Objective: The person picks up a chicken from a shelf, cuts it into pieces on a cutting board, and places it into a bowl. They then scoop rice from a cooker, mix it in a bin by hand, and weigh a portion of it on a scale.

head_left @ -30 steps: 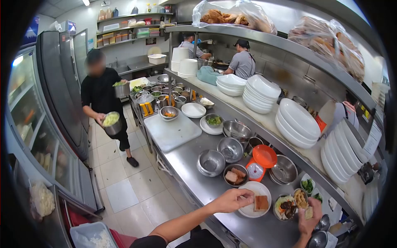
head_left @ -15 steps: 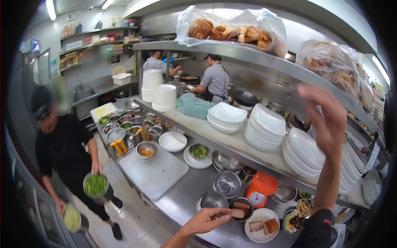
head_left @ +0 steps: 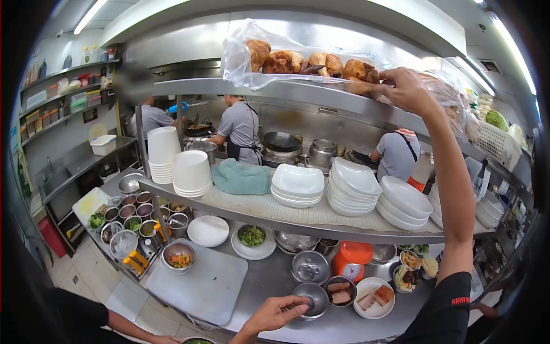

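Observation:
My right hand (head_left: 404, 90) is raised to the upper metal shelf. Its fingers close on the clear plastic bag (head_left: 243, 69), beside a roast chicken (head_left: 360, 70) at the right end of a row of several. Low in the view, my left hand (head_left: 276, 314) is held out by a steel bowl (head_left: 312, 295), fingers loosely extended, with nothing visible in it. Right of that bowl, a dark bowl (head_left: 340, 290) holds pieces of roast pork. A white plate (head_left: 366, 308) bears more pork pieces. Behind them stands an orange kitchen scale (head_left: 348, 261).
White dishes (head_left: 354, 186), tubs (head_left: 192, 171) and a green cloth (head_left: 240, 176) line the middle shelf. A cutting board (head_left: 197, 284) lies on the counter at left. People in grey work at the stoves behind; a person in black (head_left: 69, 312) stands at lower left.
My right hand has moved up and left to the bag on the upper shelf. The view has tilted up and turned right. The person in black has dropped lower in view.

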